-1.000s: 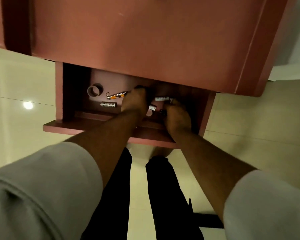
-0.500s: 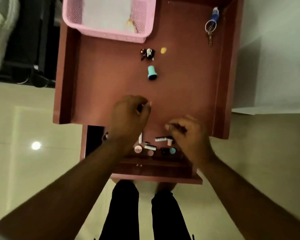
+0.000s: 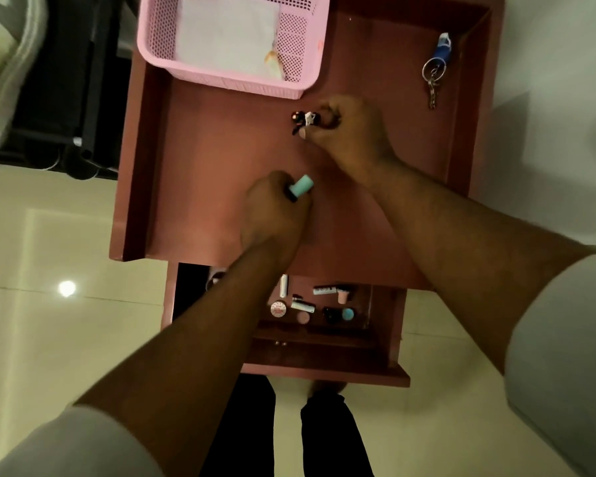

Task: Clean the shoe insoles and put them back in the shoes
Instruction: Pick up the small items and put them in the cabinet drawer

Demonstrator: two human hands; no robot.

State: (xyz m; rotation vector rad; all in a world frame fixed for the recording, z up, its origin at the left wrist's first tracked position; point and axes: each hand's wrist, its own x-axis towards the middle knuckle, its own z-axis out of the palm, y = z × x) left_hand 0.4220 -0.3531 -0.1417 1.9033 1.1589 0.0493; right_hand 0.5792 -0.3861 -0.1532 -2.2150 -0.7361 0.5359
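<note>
A reddish-brown cabinet with raised side edges stands on pale glossy floor tiles, a light glare on them left of the cabinet. At the cabinet's far end sits a pink basket with white paper inside; a key ring with a blue fob lies by the cabinet's far right wall. Below the cabinet's near edge an open drawer holds small tubes and caps. The left hand grips a teal tube over the cabinet top; the right hand pinches a small black-and-white trinket near the basket. Both forearms cross over the drawer, hiding part of it. No insoles or shoes are in view.
</note>
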